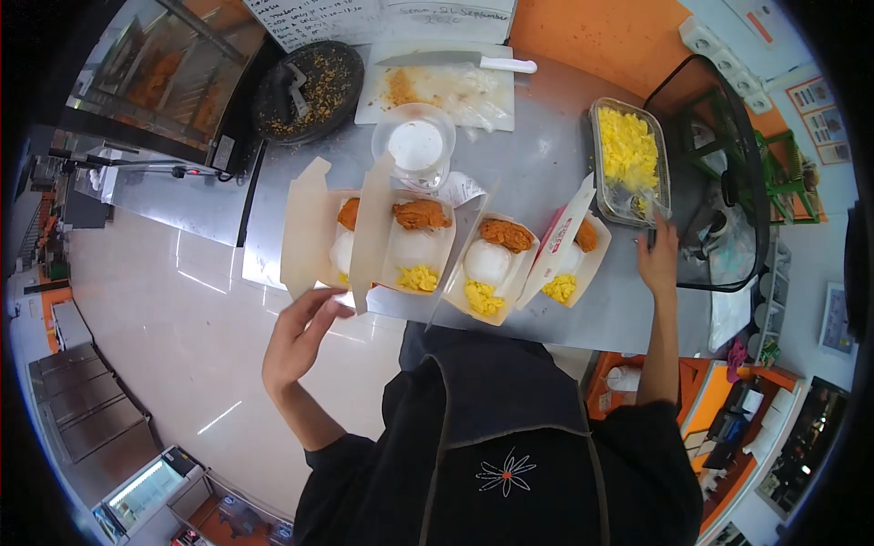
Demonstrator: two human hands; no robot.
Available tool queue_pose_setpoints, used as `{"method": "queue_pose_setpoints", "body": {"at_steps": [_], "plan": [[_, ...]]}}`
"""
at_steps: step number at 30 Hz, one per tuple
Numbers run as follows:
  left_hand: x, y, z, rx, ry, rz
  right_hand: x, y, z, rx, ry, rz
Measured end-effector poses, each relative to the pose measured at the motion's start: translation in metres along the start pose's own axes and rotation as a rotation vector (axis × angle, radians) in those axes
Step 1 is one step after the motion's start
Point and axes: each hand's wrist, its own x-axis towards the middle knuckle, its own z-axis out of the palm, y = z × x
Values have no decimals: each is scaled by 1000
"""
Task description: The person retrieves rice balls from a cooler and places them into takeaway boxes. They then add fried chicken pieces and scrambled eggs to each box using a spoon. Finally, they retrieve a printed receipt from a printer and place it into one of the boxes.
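Note:
Several open paper boxes stand in a row, each with fried chicken, a white rice mound and yellow scrambled egg. My left hand (302, 338) has its thumb and fingers apart at the near edge of the leftmost box (308, 232). Beside it is a second box (425, 244), then a third box (492, 264) and a rightmost box (583, 264) with its lid raised. My right hand (659, 259) reaches to the near end of a clear tub of scrambled egg (628, 150). Its fingers look apart around a small dark piece, too small to name.
A knife (455, 60) lies on a white cutting board (496, 100) with crumbs. Left of it sits a dark round pan (308, 91); below it, a clear plastic bowl (416, 144). A black mesh basket (710, 173) stands right, a glass food warmer (155, 77) far left.

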Motion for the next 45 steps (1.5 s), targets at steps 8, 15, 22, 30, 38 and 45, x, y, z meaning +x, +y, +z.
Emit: {"method": "queue_pose_setpoints", "body": {"at_steps": [8,15,22,30,38,45], "plan": [[217,39,108,819,-239,351,-180,-65,-11,389,-872,605],[290,-26,161,1167,-305,432,-283,-173,52,92,-1000,299],[261,22,138,932,-85,659,-264,-190,12,315,-1085,298],[171,138,89,351,-60,971,-290,-169,-11,858,-841,654],[47,114,246,-245,-557,986,-334,-107,-4,908,-1003,1208],[-4,112,451,156,-711,1440,-402,-3,33,780,-724,1003]]}}
